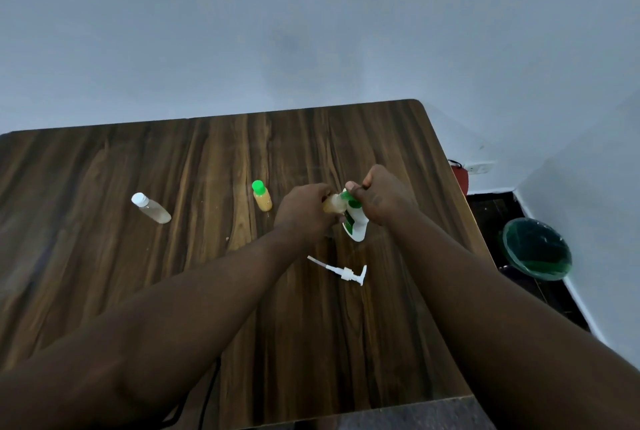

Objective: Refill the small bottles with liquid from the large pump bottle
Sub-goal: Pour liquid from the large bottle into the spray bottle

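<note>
My left hand (304, 213) grips a small bottle (333, 204) of yellowish liquid, held tilted just above the table. My right hand (382, 195) pinches a green cap (354, 202) at that bottle's end. Right behind and below them, the large white bottle (356, 227) with a green label stands on the wooden table (207, 159); its top is hidden by my fingers. Its white pump head (343, 271) lies loose on the table in front of it. Another small bottle with a green cap (262, 197) stands left of my hands. A clear small bottle with a white cap (151, 208) stands further left.
The table's right edge runs close to my right arm. Beyond it, on the dark floor, stands a green bin (536, 249). A red object (462, 176) sits by the wall socket. A pale wall rises behind the table.
</note>
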